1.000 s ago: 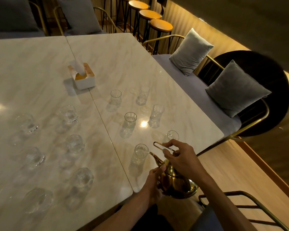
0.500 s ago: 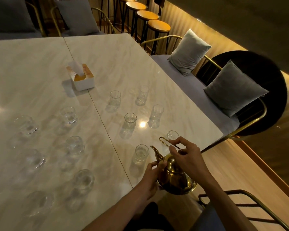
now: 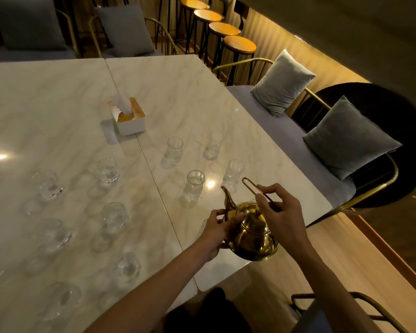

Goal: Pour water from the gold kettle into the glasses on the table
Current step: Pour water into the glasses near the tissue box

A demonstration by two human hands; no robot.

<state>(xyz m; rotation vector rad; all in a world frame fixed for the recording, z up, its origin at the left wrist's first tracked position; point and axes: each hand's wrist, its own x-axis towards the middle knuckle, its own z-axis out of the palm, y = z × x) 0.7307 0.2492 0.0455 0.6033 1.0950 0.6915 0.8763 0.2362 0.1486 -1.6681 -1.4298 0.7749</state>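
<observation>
Right hand (image 3: 282, 218) fingers pinch gold kettle (image 3: 251, 233) handle; left hand (image 3: 214, 233) fingers curl on its body.

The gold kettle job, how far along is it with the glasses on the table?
Done: not clear; the glasses are too dim to tell which hold water. In hand: the right hand grips the handle of the gold kettle, the left hand steadies its body below the spout; no stream shows. Left: likely the tall glasses ahead of the spout, then the round glasses across the table.

I see a dim room: pale marble-look table (image 3: 178, 92), grey cushions (image 3: 282, 82) on a gold-framed bench (image 3: 269, 109), round wooden bar stools (image 3: 239, 44), warm-lit ribbed wall (image 3: 286, 51).
</observation>
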